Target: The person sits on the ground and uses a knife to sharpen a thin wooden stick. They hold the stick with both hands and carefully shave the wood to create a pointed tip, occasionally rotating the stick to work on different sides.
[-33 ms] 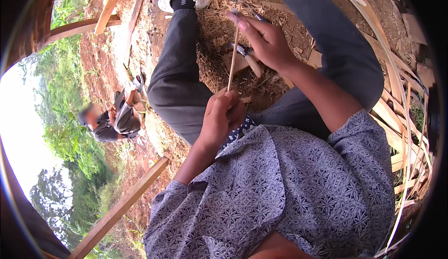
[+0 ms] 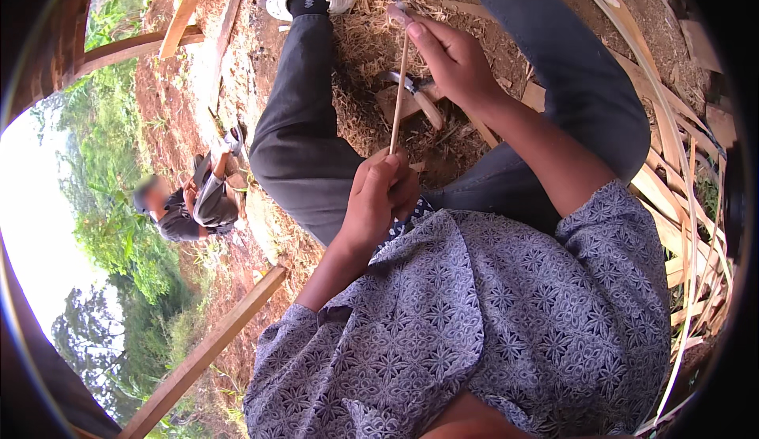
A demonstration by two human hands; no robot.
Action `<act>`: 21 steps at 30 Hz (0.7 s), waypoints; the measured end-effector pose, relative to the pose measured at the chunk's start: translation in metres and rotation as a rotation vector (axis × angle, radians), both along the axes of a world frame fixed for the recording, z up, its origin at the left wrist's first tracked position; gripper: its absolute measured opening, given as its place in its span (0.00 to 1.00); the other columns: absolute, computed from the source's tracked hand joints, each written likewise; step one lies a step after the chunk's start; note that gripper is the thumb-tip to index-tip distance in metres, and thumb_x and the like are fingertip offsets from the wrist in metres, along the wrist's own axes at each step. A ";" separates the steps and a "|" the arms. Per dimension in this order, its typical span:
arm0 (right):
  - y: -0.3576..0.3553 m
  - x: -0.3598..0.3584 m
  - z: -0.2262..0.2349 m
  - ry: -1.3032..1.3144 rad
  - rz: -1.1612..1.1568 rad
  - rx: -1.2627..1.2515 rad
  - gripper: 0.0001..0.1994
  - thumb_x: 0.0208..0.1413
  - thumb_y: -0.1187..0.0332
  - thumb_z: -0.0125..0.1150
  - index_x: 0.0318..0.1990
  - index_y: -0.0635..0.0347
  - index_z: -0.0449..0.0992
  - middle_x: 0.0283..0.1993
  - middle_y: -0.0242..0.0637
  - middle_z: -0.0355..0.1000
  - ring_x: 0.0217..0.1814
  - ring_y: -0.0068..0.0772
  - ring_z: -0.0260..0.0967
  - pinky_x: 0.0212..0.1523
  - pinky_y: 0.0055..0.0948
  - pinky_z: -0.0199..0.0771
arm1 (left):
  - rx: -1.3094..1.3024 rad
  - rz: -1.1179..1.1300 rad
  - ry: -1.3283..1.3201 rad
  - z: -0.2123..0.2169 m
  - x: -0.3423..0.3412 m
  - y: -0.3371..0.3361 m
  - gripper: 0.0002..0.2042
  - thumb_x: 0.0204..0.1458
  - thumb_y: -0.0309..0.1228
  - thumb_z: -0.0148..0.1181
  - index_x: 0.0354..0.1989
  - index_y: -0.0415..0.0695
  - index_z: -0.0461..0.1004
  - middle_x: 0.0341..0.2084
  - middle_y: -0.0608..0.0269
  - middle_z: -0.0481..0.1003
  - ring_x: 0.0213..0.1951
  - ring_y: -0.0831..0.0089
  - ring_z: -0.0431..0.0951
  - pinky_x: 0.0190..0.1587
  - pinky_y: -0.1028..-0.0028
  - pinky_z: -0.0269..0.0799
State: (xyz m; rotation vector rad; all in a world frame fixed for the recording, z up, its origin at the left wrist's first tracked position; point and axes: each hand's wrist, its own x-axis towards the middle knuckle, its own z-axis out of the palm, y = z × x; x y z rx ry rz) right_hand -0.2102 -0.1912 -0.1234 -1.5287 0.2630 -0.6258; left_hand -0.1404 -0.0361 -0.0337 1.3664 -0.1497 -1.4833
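Observation:
A thin, pale wooden stick (image 2: 401, 91) runs between my two hands, above the ground between my legs. My left hand (image 2: 371, 194) is closed round its near end, close to my waist. At the far end my right hand (image 2: 457, 63) pinches the stick between thumb and fingers. Something small and greyish shows at those fingertips; what it is I cannot make out. Below the stick lies a knife (image 2: 428, 110) with a wooden handle and a curved blade, resting against a small wooden block (image 2: 405, 108).
Wood shavings (image 2: 360, 51) cover the ground between my shoes. Long split strips (image 2: 668, 225) are piled to my right. A wooden beam (image 2: 205, 352) slants up at the lower left. Farther left, another person (image 2: 190, 202) sits on the slope.
My right hand has shifted slightly back toward me and to the right along the stick. The left hand has barely moved and keeps its hold.

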 end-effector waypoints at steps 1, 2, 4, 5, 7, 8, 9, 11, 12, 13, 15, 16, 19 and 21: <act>0.004 -0.001 0.006 -0.013 0.011 0.028 0.21 0.71 0.58 0.46 0.64 0.56 0.72 0.59 0.50 0.74 0.57 0.36 0.77 0.56 0.33 0.74 | -0.024 0.001 0.022 0.001 -0.003 0.000 0.14 0.64 0.40 0.41 0.25 0.51 0.57 0.13 0.74 0.54 0.15 0.80 0.55 0.17 0.78 0.52; 0.009 -0.004 0.011 -0.026 0.022 0.056 0.21 0.71 0.58 0.46 0.64 0.57 0.72 0.61 0.50 0.73 0.59 0.38 0.76 0.57 0.33 0.74 | 0.018 0.058 0.001 0.001 -0.003 -0.001 0.14 0.64 0.40 0.41 0.25 0.51 0.57 0.13 0.74 0.54 0.15 0.79 0.55 0.18 0.78 0.52; 0.016 -0.009 0.004 -0.086 0.116 0.009 0.21 0.71 0.60 0.45 0.65 0.58 0.71 0.61 0.47 0.74 0.60 0.33 0.75 0.57 0.32 0.73 | 0.108 0.176 -0.046 -0.002 -0.005 -0.001 0.15 0.64 0.40 0.41 0.24 0.50 0.56 0.13 0.73 0.54 0.16 0.79 0.56 0.18 0.78 0.53; -0.005 -0.002 -0.006 -0.039 0.068 0.005 0.20 0.72 0.62 0.45 0.65 0.59 0.70 0.62 0.45 0.73 0.62 0.32 0.73 0.59 0.29 0.71 | 0.090 0.116 -0.069 -0.003 -0.005 -0.002 0.15 0.65 0.40 0.41 0.24 0.50 0.56 0.13 0.73 0.54 0.16 0.79 0.56 0.18 0.77 0.53; -0.008 -0.002 -0.006 0.016 0.048 0.029 0.20 0.72 0.64 0.45 0.65 0.60 0.70 0.61 0.42 0.74 0.61 0.30 0.71 0.59 0.28 0.70 | 0.070 -0.010 -0.102 0.001 -0.007 -0.001 0.15 0.65 0.40 0.41 0.25 0.50 0.56 0.14 0.74 0.54 0.16 0.79 0.56 0.18 0.77 0.54; 0.004 -0.007 -0.001 0.019 0.081 0.049 0.19 0.72 0.64 0.46 0.65 0.60 0.70 0.58 0.42 0.75 0.57 0.29 0.72 0.57 0.29 0.70 | 0.058 -0.074 -0.117 0.002 -0.008 0.000 0.15 0.65 0.40 0.41 0.25 0.50 0.56 0.14 0.74 0.54 0.17 0.79 0.56 0.19 0.77 0.54; 0.008 -0.009 0.007 0.014 0.114 0.051 0.19 0.72 0.64 0.46 0.64 0.60 0.71 0.56 0.41 0.77 0.53 0.27 0.73 0.56 0.30 0.70 | 0.077 -0.042 -0.110 0.003 -0.010 -0.003 0.14 0.64 0.39 0.41 0.25 0.50 0.57 0.14 0.74 0.54 0.17 0.80 0.56 0.19 0.77 0.54; 0.000 -0.007 0.011 0.023 0.138 0.021 0.18 0.72 0.64 0.46 0.64 0.59 0.72 0.51 0.40 0.77 0.48 0.26 0.73 0.53 0.30 0.70 | 0.103 0.080 -0.097 0.001 -0.003 -0.007 0.14 0.64 0.39 0.41 0.25 0.50 0.56 0.14 0.74 0.54 0.17 0.80 0.56 0.19 0.77 0.54; -0.004 -0.004 0.006 0.041 0.134 0.006 0.18 0.71 0.64 0.47 0.63 0.58 0.73 0.47 0.39 0.77 0.47 0.26 0.73 0.52 0.30 0.70 | 0.133 0.145 -0.085 -0.001 0.000 -0.001 0.14 0.64 0.38 0.41 0.24 0.50 0.56 0.14 0.74 0.54 0.17 0.80 0.55 0.19 0.77 0.54; -0.007 -0.001 0.001 0.060 0.131 -0.009 0.18 0.71 0.64 0.47 0.63 0.58 0.73 0.44 0.38 0.76 0.45 0.26 0.72 0.51 0.30 0.70 | 0.085 0.121 -0.062 -0.006 0.004 0.004 0.14 0.64 0.38 0.41 0.25 0.50 0.57 0.13 0.73 0.54 0.16 0.80 0.56 0.18 0.77 0.53; -0.005 0.000 -0.001 0.059 0.121 0.007 0.18 0.71 0.64 0.47 0.62 0.58 0.74 0.41 0.37 0.76 0.44 0.27 0.72 0.50 0.30 0.71 | 0.072 -0.005 -0.126 -0.005 0.002 0.004 0.15 0.65 0.38 0.40 0.25 0.48 0.58 0.13 0.72 0.57 0.15 0.79 0.57 0.18 0.77 0.53; 0.000 -0.001 -0.001 0.040 0.114 0.038 0.18 0.71 0.64 0.48 0.62 0.59 0.74 0.42 0.38 0.76 0.44 0.27 0.72 0.50 0.30 0.71 | 0.060 -0.072 -0.158 -0.004 0.001 0.002 0.15 0.66 0.39 0.40 0.25 0.48 0.58 0.13 0.71 0.58 0.15 0.79 0.58 0.18 0.77 0.53; 0.032 -0.009 0.004 -0.152 0.130 -0.013 0.17 0.71 0.66 0.47 0.60 0.62 0.75 0.43 0.40 0.78 0.45 0.29 0.75 0.51 0.31 0.72 | 0.068 0.066 -0.065 -0.011 0.008 0.006 0.14 0.66 0.39 0.41 0.27 0.47 0.59 0.13 0.71 0.58 0.13 0.81 0.57 0.15 0.78 0.51; 0.019 -0.009 0.004 -0.041 0.205 0.021 0.17 0.70 0.67 0.48 0.60 0.63 0.75 0.43 0.41 0.79 0.46 0.30 0.76 0.52 0.31 0.73 | 0.105 0.193 0.016 -0.011 0.010 0.005 0.13 0.66 0.38 0.42 0.30 0.47 0.61 0.13 0.72 0.59 0.12 0.83 0.55 0.14 0.80 0.50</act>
